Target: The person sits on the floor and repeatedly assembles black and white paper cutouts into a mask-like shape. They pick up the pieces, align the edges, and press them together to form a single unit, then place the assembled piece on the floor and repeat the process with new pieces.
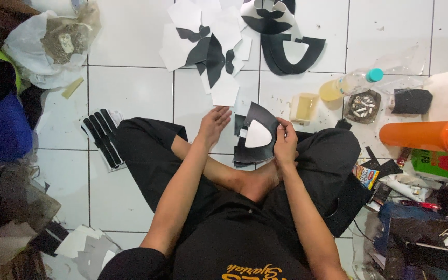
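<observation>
Black cut piece (252, 137) with a white shape on it sits by the knees, its right edge pinched in the right hand (285, 142). Left hand (213, 124) hangs open just beside it, holding nothing. Bare white floor tiles (130, 93) lie to the left.

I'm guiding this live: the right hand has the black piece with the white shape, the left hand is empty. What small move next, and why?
Probably bring the left hand across to grip the free left edge of the black piece. The right hand pinches only its right edge, and the left hand hovers open just beside it.
</observation>
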